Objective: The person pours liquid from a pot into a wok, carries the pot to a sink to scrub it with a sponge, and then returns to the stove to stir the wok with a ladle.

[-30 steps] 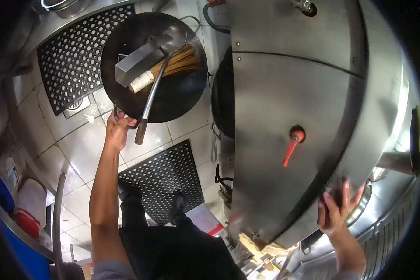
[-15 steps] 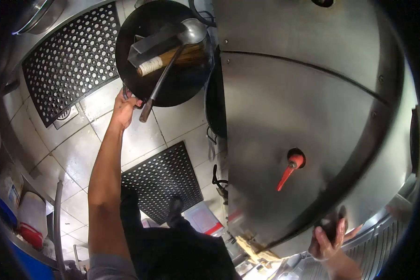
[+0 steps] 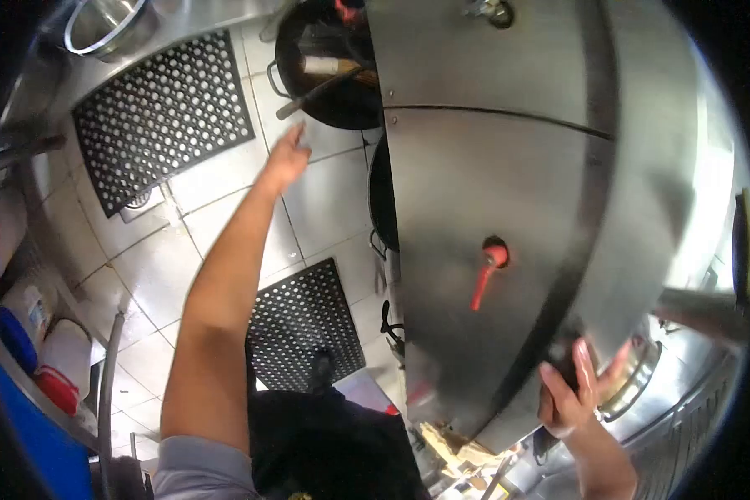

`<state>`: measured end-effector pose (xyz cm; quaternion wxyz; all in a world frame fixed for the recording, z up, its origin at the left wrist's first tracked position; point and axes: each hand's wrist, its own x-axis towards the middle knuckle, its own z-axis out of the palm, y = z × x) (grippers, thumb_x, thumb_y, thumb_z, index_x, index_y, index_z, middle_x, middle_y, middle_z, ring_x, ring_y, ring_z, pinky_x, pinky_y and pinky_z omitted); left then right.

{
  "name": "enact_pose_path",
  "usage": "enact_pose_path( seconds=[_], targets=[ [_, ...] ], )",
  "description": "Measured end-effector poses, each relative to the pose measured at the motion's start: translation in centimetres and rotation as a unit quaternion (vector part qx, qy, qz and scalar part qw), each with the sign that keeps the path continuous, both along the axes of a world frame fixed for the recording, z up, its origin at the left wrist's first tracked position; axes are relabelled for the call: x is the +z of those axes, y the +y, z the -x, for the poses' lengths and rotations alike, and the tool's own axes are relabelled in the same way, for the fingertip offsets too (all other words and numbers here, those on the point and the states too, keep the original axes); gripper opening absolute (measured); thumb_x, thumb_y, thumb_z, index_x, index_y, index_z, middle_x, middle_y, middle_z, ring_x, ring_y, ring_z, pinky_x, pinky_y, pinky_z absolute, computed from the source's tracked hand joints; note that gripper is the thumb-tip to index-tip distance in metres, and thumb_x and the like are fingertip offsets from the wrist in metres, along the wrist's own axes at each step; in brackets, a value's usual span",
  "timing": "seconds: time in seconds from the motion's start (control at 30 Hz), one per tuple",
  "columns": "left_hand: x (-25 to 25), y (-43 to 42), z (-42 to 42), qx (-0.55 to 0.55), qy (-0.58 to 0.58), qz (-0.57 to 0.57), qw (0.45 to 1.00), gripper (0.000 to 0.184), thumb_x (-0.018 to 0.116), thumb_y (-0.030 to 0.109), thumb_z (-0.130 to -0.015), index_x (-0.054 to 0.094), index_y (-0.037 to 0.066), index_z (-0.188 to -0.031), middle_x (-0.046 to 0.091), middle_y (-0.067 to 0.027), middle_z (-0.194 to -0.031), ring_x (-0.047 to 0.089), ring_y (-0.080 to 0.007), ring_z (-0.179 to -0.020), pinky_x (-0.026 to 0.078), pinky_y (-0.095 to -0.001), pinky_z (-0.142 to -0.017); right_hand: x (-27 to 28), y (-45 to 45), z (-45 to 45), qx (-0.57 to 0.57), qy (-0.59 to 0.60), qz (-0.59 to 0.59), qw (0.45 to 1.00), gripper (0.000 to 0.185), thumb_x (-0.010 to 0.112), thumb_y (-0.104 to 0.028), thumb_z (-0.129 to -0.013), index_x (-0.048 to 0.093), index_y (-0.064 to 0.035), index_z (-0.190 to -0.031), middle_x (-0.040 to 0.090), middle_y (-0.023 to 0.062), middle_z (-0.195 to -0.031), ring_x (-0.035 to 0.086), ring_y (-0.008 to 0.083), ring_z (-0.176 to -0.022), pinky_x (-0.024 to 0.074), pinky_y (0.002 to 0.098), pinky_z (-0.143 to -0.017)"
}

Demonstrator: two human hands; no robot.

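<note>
A dark wok [image 3: 342,104] sits at the top centre, beside and partly hidden by the steel cabinet [image 3: 492,175]. In it lie a bamboo brush [image 3: 321,65] with a white-wrapped end and a long-handled ladle [image 3: 296,106], whose bowl is hidden. Just below the ladle's handle end, my left hand [image 3: 287,158] is apart from the wok, a finger stretched towards it, and holds nothing. At the lower right, my right hand [image 3: 571,387] rests against the cabinet's edge with its fingers spread.
Black perforated mats [image 3: 162,121] lie on the tiled floor. A red lever [image 3: 483,279] sticks out of the cabinet. Metal bowls [image 3: 104,29] stand at the top left. Tubs [image 3: 62,358] and a blue container [image 3: 37,433] are at the lower left.
My left hand has let go of the wok's handle. The wok has moved right, up against and partly behind the cabinet. My right hand stays at the cabinet's edge, and the view has shifted.
</note>
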<state>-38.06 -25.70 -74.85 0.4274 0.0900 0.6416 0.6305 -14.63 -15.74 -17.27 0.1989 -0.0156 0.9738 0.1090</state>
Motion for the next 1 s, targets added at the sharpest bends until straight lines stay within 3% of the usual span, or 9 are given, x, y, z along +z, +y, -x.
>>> enact_pose_path(
  seconds=[0.1, 0.23, 0.33, 0.4, 0.5, 0.6, 0.7, 0.73, 1.0],
  targets=[
    [2.7, -6.5, -5.6, -0.048, -0.004, 0.089, 0.995, 0.046, 0.046, 0.011, -0.096, 0.044, 0.007, -0.142, 0.063, -0.0078, -0.117, 0.056, -0.0151, -0.095, 0.047, -0.0302, -0.086, 0.4, -0.5, 1.0, -0.03, 0.005, 0.029, 0.999, 0.035, 0.065, -0.003, -0.07, 0.07, -0.0124, -0.104, 0.051, 0.0224, -0.137, 0.05, 0.0396, -0.127, 0.0165, 0.0698, -0.108],
    [3.3, -22.0, -16.3, -0.058, 0.054, 0.205, 0.975, 0.047, 0.061, 0.014, -0.087, 0.052, 0.001, -0.131, 0.06, -0.0221, -0.125, 0.059, -0.0333, -0.112, 0.047, -0.0383, -0.097, 0.5, -0.2, 0.6, -0.044, 0.092, 0.094, 0.99, 0.041, 0.068, -0.007, -0.065, 0.069, -0.0116, -0.106, 0.048, 0.0123, -0.143, 0.028, 0.0512, -0.136, 0.0235, 0.0662, -0.107],
    [10.0, -35.3, -22.0, -0.392, 0.337, 0.335, 0.788, 0.031, 0.05, 0.012, -0.09, 0.06, -0.004, -0.115, 0.062, -0.026, -0.117, 0.054, -0.0367, -0.119, 0.04, -0.0454, -0.104, 0.4, 0.5, -0.9, -0.038, 0.148, 0.15, 0.977, 0.037, 0.067, -0.008, -0.065, 0.067, -0.0098, -0.102, 0.047, 0.0104, -0.143, 0.022, 0.0481, -0.139, 0.0226, 0.0665, -0.109],
    [21.0, -38.1, -23.3, -0.133, -0.013, 0.387, 0.912, 0.024, 0.054, 0.015, -0.082, 0.065, -0.003, -0.093, 0.067, -0.0224, -0.1, 0.066, -0.034, -0.089, 0.053, -0.0433, -0.078, 0.6, 0.4, -1.3, -0.036, 0.172, 0.149, 0.973, 0.03, 0.065, -0.008, -0.069, 0.068, -0.009, -0.099, 0.048, 0.0108, -0.141, 0.021, 0.0452, -0.141, 0.0201, 0.0643, -0.112],
    [22.9, -44.9, -26.4, -0.063, 0.034, 0.348, 0.935, 0.045, 0.059, 0.012, -0.08, 0.053, -0.005, -0.121, 0.068, -0.0175, -0.091, 0.065, -0.023, -0.072, 0.053, -0.0335, -0.057, -1.1, 0.7, -2.6, -0.047, 0.233, 0.169, 0.957, 0.028, 0.065, -0.012, -0.072, 0.069, -0.0072, -0.099, 0.047, 0.0104, -0.141, 0.016, 0.0437, -0.143, 0.013, 0.0624, -0.115],
    [36.7, -41.5, -25.7, -0.011, -0.093, 0.203, 0.975, 0.054, 0.062, 0.011, -0.081, 0.045, -0.003, -0.131, 0.065, -0.0138, -0.091, 0.061, -0.0176, -0.068, 0.049, -0.028, -0.054, 4.6, -1.4, -2.5, -0.169, 0.014, 0.221, 0.96, 0.037, 0.065, -0.02, -0.077, 0.067, -0.0087, -0.113, 0.052, 0.0129, -0.134, 0.009, 0.043, -0.146, 0.0057, 0.058, -0.118],
    [44.3, -35.7, -25.8, 0.016, -0.123, 0.119, 0.985, 0.045, 0.061, 0.012, -0.088, 0.046, -0.003, -0.127, 0.062, -0.0088, -0.09, 0.058, -0.0135, -0.074, 0.046, -0.0247, -0.056, 11.9, -8.7, -3.6, -0.312, 0.133, 0.22, 0.915, 0.01, 0.066, -0.019, -0.071, 0.064, -0.0101, -0.076, 0.066, 0.0168, -0.081, 0.062, 0.043, -0.085, 0.0459, 0.0617, -0.075],
    [46.9, -34.2, -26.8, -0.035, -0.083, 0.124, 0.988, 0.04, 0.061, 0.012, -0.089, 0.048, -0.002, -0.125, 0.062, -0.0083, -0.089, 0.058, -0.0131, -0.074, 0.046, -0.0246, -0.058, 5.9, -11.6, -1.4, -0.354, 0.34, 0.381, 0.783, 0.01, 0.066, -0.018, -0.066, 0.064, -0.0083, -0.069, 0.063, 0.0173, -0.067, 0.062, 0.0423, -0.069, 0.0489, 0.0563, -0.064],
    [61.8, -15.4, -35.3, -0.397, 0.201, -0.139, 0.885, 0.024, 0.058, 0.016, -0.093, 0.056, 0.0, -0.11, 0.061, -0.0061, -0.083, 0.056, -0.0123, -0.072, 0.045, -0.0239, -0.064, 26.2, -22.3, -31.1, -0.316, 0.522, 0.466, 0.641, 0.026, 0.061, -0.018, -0.082, 0.064, -0.0024, -0.102, 0.063, 0.0171, -0.105, 0.061, 0.0357, -0.1, 0.0476, 0.0457, -0.086]
  ],
)
